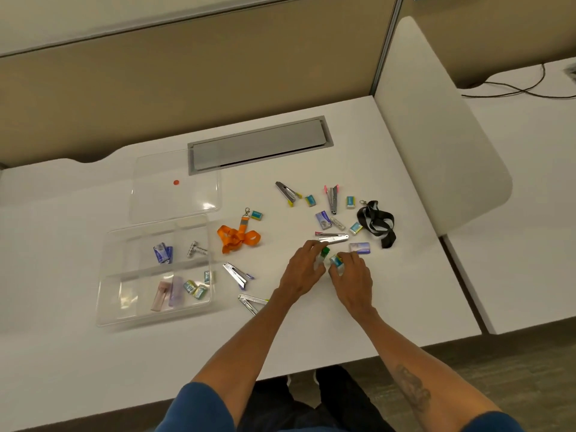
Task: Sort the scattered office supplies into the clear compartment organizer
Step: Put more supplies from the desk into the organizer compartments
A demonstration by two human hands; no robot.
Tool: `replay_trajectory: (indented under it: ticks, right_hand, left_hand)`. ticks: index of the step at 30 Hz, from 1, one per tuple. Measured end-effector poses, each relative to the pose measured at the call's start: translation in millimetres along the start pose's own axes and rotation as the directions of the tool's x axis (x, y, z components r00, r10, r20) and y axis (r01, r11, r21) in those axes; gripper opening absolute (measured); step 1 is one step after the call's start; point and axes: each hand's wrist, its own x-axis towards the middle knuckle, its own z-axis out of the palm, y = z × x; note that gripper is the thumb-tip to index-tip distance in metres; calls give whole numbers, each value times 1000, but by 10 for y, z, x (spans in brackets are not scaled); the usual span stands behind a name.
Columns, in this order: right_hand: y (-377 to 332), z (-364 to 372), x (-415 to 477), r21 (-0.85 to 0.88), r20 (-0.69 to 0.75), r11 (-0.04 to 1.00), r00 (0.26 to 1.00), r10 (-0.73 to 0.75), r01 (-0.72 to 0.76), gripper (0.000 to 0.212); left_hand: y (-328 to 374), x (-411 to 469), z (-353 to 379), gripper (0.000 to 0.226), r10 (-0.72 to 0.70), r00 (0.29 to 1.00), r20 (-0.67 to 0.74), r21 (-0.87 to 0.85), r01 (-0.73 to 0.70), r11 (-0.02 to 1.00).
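Near the desk's front edge, right of centre: green-capped stapler pinched by left hand; staple box pinched by right hand. Both probably light and rigid; grip by the sides. Clear organizer lies well left.

Both hands meet mid-desk: left hand apparently pinching a green-capped item, right hand on a small box.

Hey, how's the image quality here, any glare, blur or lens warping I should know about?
Head view: wide-angle bowing curves the desk edge and partition; soft, even light, faint shadows; glare patches on the clear organizer and its lid; slight blur at the left hand and right hand.
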Motion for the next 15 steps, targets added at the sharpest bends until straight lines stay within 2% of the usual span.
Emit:
replay_trajectory:
  ticks: [4, 7, 15]
  right_hand:
    - [-425, 173, 19, 49, 1, 997, 998, -63, 63, 41]
    - [-870, 327, -4, 104, 10, 985, 990, -139, 137, 36]
    - [-1996, 889, -325, 201, 82, 915, 925, -371, 350, 34]
  left_hand:
    - [-238, -110, -435, 49, -41, 994, -104, -11, 40, 999]
    - [-480, -273, -776, 50, -72, 975, -208, -20, 69, 997]
    - [-1239, -958, -1598, 46, -225, 885, -407, -25, 236, 972]
